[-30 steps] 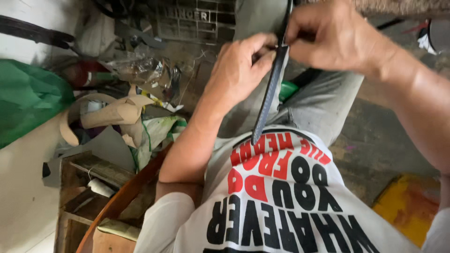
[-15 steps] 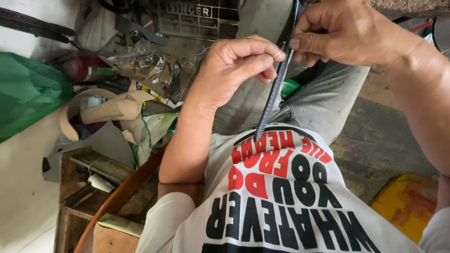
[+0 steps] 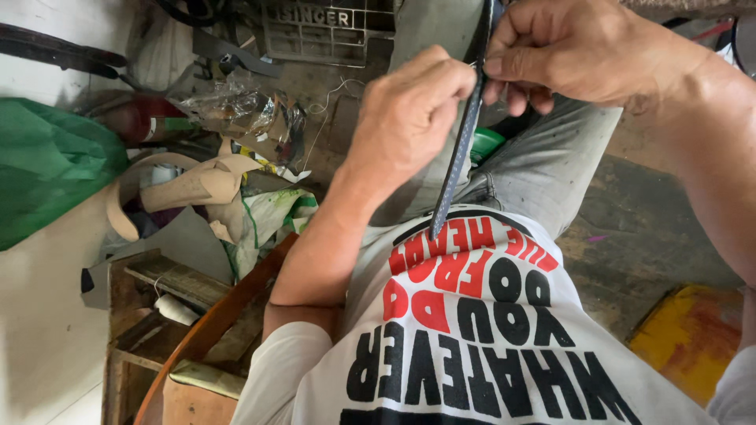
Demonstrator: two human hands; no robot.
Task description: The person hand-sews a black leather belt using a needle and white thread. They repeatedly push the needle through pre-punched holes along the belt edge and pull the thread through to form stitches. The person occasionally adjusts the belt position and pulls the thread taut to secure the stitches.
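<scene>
A long dark strap (image 3: 457, 169) hangs from between my hands, its free end dangling over my white printed shirt (image 3: 488, 338). My left hand (image 3: 409, 110) is curled into a fist against the strap's left edge, thumb and forefinger pinching it. My right hand (image 3: 567, 55) grips the strap higher up from the right, fingers folded around it. The two hands nearly touch at the strap. My grey-trousered legs (image 3: 543, 165) lie beneath them.
A green bag (image 3: 47, 173) lies at the left, with tan leather pieces (image 3: 189, 185) and crumpled clear plastic (image 3: 236, 110) beside it. A black metal grille (image 3: 323, 31) stands at the top. A wooden crate (image 3: 165, 315) sits lower left, a yellow object (image 3: 693, 338) lower right.
My right hand has shifted slightly right and up along the strap. My left hand has closed in tighter against it. The strap still hangs in much the same place.
</scene>
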